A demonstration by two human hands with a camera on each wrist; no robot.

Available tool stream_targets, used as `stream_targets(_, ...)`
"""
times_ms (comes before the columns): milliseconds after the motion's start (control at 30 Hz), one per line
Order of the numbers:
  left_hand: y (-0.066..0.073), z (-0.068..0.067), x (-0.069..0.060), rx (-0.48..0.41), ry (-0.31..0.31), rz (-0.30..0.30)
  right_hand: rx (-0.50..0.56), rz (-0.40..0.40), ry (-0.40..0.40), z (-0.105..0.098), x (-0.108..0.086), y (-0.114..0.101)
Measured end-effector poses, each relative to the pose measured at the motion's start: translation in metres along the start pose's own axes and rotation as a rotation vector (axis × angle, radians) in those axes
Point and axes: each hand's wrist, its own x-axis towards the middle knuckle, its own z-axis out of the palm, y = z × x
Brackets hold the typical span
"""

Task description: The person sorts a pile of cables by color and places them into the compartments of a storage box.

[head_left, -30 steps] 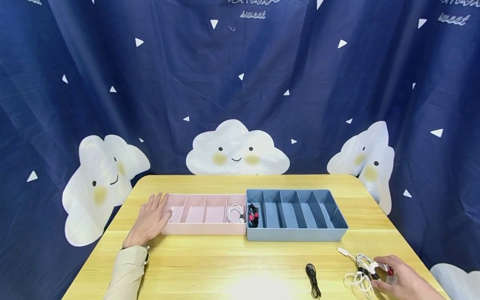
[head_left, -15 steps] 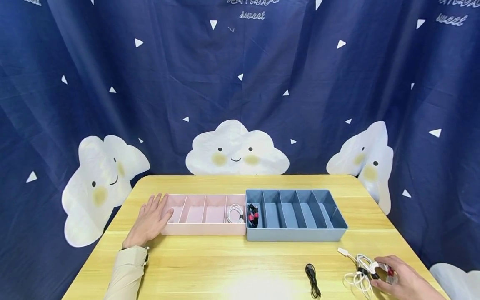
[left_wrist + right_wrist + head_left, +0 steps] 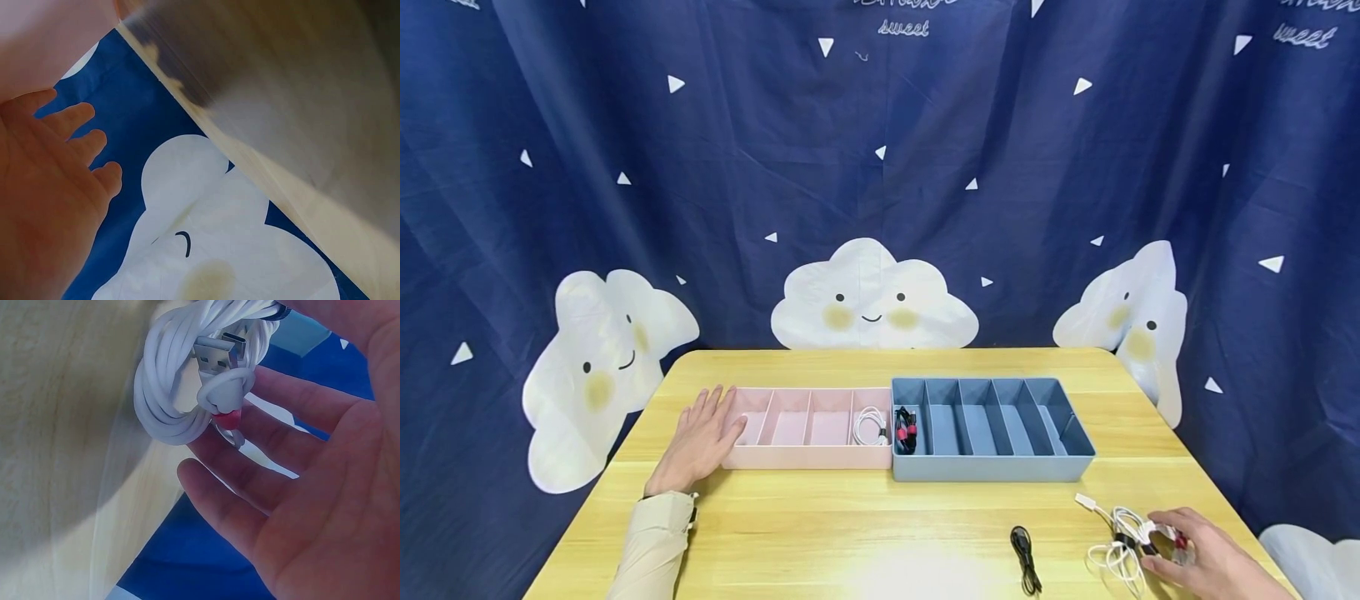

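Note:
My left hand (image 3: 695, 442) lies with straight fingers at the left end of the pink divided box (image 3: 808, 457); its thumb reaches over the near left corner. In the left wrist view this hand (image 3: 53, 181) touches the pink wall. At the table's right side my right hand (image 3: 1206, 554) holds a coiled white USB cable (image 3: 162, 381) between thumb and fingers. Its plugs and a red tie show in the right wrist view, where the hand (image 3: 306, 469) has its lower fingers spread. Touching that coil lies another white cable bundle (image 3: 1123, 554) with black ties.
A blue divided box (image 3: 992, 470) adjoins the pink one. Its leftmost compartment holds a black cable (image 3: 906, 432) with red ties; the pink box's rightmost holds a white cable (image 3: 867, 427). One more black cable (image 3: 1025, 560) lies on the wooden table (image 3: 790, 533) near the front.

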Motion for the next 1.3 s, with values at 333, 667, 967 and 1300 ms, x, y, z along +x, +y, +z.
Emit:
stream_targets(333, -0.001, -0.001, 0.001, 0.019, -0.02, -0.008, -0.016, -0.041, 0.033, -0.005, -0.002, -0.005)
stream_targets(667, -0.003, 0.0, 0.001, 0.011, -0.024, -0.008, -0.038, -0.06, 0.07, -0.007, -0.004, -0.006)
stream_targets(967, -0.001, 0.0, 0.001, 0.018, -0.01, -0.006, -0.109, -0.225, 0.246, -0.008, -0.008, -0.006)
stream_targets(1300, -0.001, 0.0, 0.001, 0.008, -0.023, -0.012, -0.141, -0.28, 0.337, -0.013, -0.007, -0.015)
